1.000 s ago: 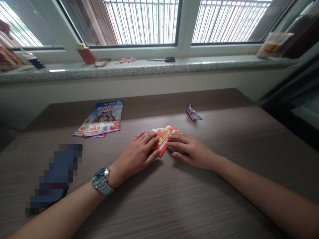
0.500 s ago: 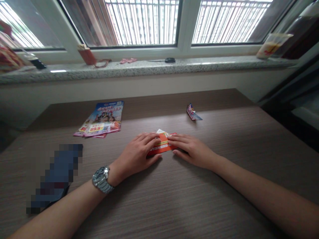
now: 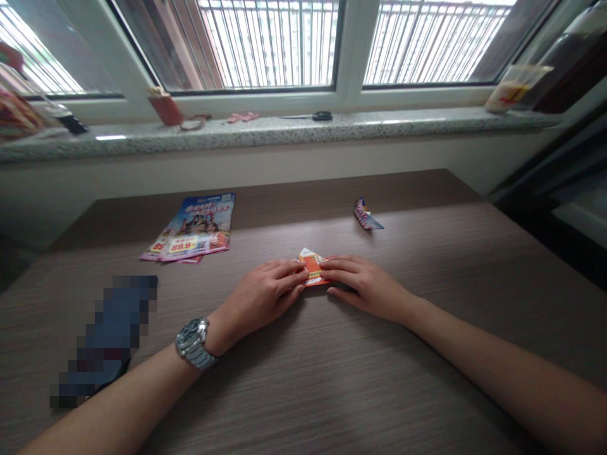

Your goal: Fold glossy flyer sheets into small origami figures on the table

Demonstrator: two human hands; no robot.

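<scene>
Wood-grained tabletop (image 3: 303, 379) is stretching below a speckled stone windowsill (image 3: 379, 129), where scissors (image 3: 322, 116) are lying and a plastic cup (image 3: 515, 91) is standing near the right end. From my distant seat I am looking down through the head camera at a folded orange-and-white paper (image 3: 313, 263), which is lying on the table directly between the fingertips of both hands. Its long axis, as far as I am seeing it, is running from side to side, bridging the hands, while a pale corner is pointing away toward the window, closer to the left fingertips than to the right. Neither hand is being the nearer one: the left hand (image 3: 260, 294) is covering the paper's left end and the right hand (image 3: 370, 287) is covering its right end, both reaching inward with palms down. Fingers are resting on top, with the thumbs lying toward the near edge; whether either hand is truly pinching the paper or only pressing on it, I cannot tell. Beyond the right fingertips, a small folded piece (image 3: 363, 216) is sitting well apart, and farther off on the left, glossy flyers (image 3: 199, 227) are overlapping in a loose stack.
</scene>
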